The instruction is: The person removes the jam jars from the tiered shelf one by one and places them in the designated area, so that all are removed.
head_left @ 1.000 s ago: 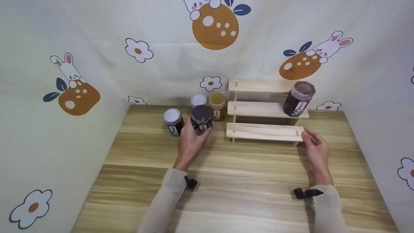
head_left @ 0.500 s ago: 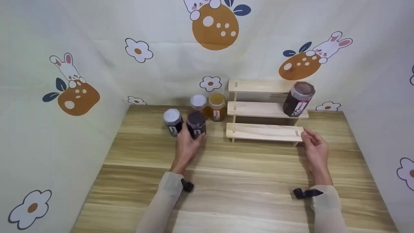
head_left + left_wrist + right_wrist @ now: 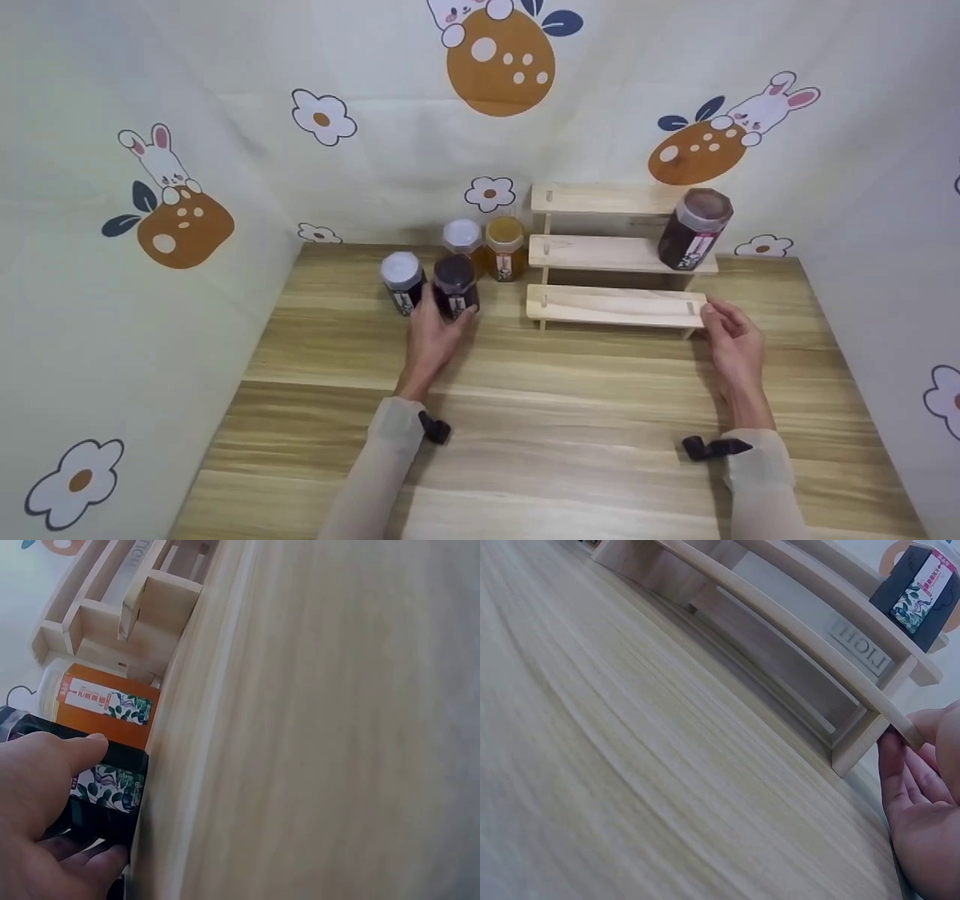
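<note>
My left hand (image 3: 433, 334) grips a dark eight-sided jar (image 3: 455, 283), thumb on its right side. In the left wrist view, the base of this dark jar (image 3: 105, 791) meets the tabletop. Just left of it stands another dark jar with a white lid (image 3: 401, 281). Behind are a white-lidded amber jar (image 3: 463, 238), partly hidden, and an orange-amber jar (image 3: 504, 251). My right hand (image 3: 735, 345) pinches the right end of the lowest board of a three-step wooden rack (image 3: 615, 306). On that rack's middle step, at its right end, a dark jar with a pink-and-white label (image 3: 694, 231) stands upright.
The wood-grain tabletop (image 3: 570, 427) stretches from the rack toward me. Pale curtain walls (image 3: 390, 150) printed with rabbits and flowers enclose its back and sides. The rack stands against the back wall.
My left hand has brought the dark jar left and nearer to me, beside the white-lidded dark jar, uncovering more of the amber jars. My right hand has kept its place on the rack.
</note>
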Available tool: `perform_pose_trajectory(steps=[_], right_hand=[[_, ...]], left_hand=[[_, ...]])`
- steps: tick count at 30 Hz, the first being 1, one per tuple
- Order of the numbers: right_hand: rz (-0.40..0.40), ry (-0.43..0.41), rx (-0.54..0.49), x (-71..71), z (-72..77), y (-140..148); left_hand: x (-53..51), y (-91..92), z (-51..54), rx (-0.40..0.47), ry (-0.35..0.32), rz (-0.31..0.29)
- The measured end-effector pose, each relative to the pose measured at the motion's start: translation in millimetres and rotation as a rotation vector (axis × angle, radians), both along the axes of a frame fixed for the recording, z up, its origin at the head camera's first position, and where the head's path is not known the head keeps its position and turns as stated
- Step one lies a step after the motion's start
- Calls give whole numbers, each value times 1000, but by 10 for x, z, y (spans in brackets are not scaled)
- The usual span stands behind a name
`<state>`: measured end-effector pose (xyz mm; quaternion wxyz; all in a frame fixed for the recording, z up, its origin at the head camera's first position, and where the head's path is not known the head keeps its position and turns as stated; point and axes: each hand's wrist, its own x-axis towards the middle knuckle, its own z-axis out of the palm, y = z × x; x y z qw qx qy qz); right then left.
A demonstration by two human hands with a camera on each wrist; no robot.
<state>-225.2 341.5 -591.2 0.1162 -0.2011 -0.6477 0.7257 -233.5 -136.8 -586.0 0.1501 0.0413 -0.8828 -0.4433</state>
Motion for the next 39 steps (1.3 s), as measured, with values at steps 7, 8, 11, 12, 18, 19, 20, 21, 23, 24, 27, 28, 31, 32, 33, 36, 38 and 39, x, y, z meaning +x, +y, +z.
perform_pose_trajectory(steps=[7,8,11,12,18,19,20,21,23,24,27,28,31,32,33,36,38,39], right_hand=[[-4,10,0,3,2,-9],[-4,13,0,1,4,-13],[-1,20,-2,-2,18,-31],[1,21,-2,-3,25,-40],[3,27,-1,2,32,-63],[-2,28,-3,0,21,-55],[-6,29,-4,-2,11,-46],[-10,30,-4,-6,0,-35],[-10,25,-6,-10,-9,-17],[-9,22,-5,-10,-6,-11],[-6,7,2,-9,7,0],[-6,1,7,-8,10,4],[-8,-2,8,-3,15,11],[-6,-2,8,-3,13,12],[-5,1,5,-2,12,11],[-5,7,20,0,5,4],[-4,5,29,1,-2,-2],[-2,5,34,2,-5,-6]], left_hand=[[-7,-18,2,1,-5,-26],[-8,-20,-1,-1,0,-29],[-4,-13,9,-5,29,-27],[1,-8,21,-7,46,-24],[74,145,288,-30,192,15],[81,201,359,-43,229,14],[86,263,432,-61,267,6],[88,332,500,-81,312,-8],[72,486,611,-117,401,-61],[55,578,657,-126,438,-91],[-15,870,739,-123,462,-203],[-45,978,747,-116,449,-239],[-136,1306,747,-113,382,-332],[-165,1412,742,-116,361,-359],[-194,1515,739,-120,339,-384],[-286,1799,752,-141,285,-444],[-350,1963,779,-162,243,-472],[-378,2036,799,-177,215,-480]])
